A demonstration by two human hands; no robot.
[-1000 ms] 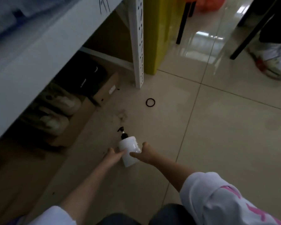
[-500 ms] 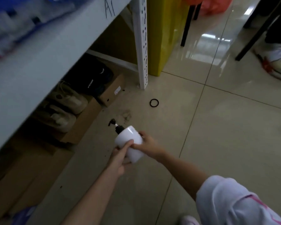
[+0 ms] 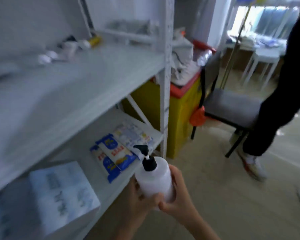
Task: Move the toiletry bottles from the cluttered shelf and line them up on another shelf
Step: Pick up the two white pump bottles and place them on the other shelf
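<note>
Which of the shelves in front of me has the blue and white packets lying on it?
The lower shelf, just beyond the pump bottle held in both hands; the blue and white packets lie flat there. The wide shelf above carries only small blurred items near the back.

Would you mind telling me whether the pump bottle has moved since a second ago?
Yes. The pump bottle, then down near the floor, is now raised beside the lower shelf, held in both hands.

White pump bottle [image 3: 154,179], black pump, upright, held beside lower shelf [image 3: 121,184].
</note>
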